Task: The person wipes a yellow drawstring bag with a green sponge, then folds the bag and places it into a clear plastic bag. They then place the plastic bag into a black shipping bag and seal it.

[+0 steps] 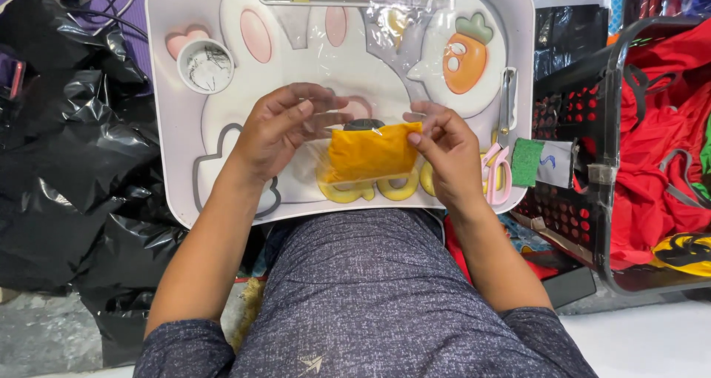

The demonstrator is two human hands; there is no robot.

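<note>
Both my hands hold a clear plastic bag (370, 153) with a folded yellow-orange cloth inside, just above a white lap tray (167, 74) printed with a rabbit and a carrot. My left hand (285, 130) pinches the bag's open top edge on the left. My right hand (448, 152) grips the bag's right side. A dark object shows just behind the bag's top edge.
A small white cup (206, 65) sits in the tray's left corner. Clear empty bags (385, 15) lie at the tray's top. Pink scissors (495, 174) and tweezers (507, 100) rest at its right edge. Black plastic bags (67, 148) lie left; a black crate with red fabric (652, 148) stands right.
</note>
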